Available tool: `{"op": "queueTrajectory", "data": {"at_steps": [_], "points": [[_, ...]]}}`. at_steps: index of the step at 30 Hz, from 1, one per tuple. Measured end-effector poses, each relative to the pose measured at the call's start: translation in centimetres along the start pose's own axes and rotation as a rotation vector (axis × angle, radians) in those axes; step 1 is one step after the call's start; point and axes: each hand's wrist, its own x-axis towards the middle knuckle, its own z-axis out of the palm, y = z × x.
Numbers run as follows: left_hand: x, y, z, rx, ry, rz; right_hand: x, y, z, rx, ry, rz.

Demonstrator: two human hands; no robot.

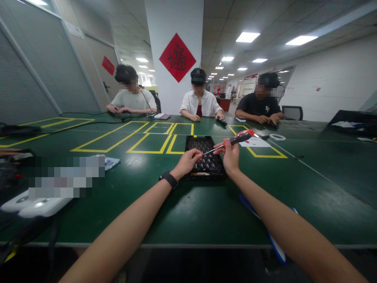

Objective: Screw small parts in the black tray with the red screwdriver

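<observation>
A screwdriver (242, 136) with a red and black handle slants down to the left, its thin metal shaft ending at my left fingertips. My right hand (231, 156) is closed around it where the handle meets the shaft. The fingers of my left hand (190, 160) are pinched together at the screwdriver's tip; whether a small part sits between them is hidden. Below both hands lies a black tray (206, 179) with rows of small shiny shapes inside. A light-coloured strip (201, 173) shows near its front edge.
Yellow tape outlines (129, 135) mark the green table (188, 220). White devices (44, 204) lie at left. A paper sheet (255, 142) and a tape roll (277, 137) are at right. A blue-and-white object (276, 247) is partly under my right forearm. Several people sit opposite.
</observation>
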Motion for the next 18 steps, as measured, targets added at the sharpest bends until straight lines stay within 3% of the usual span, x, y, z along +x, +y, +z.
{"op": "queueTrajectory", "data": {"at_steps": [9, 18], "points": [[0.01, -0.09, -0.03, 0.028, -0.028, -0.018, 0.14, 0.22, -0.01, 0.093, -0.078, 0.122], [-0.02, -0.03, -0.07, -0.096, -0.063, 0.034, 0.10, 0.60, -0.04, 0.102, -0.060, 0.090]]}}
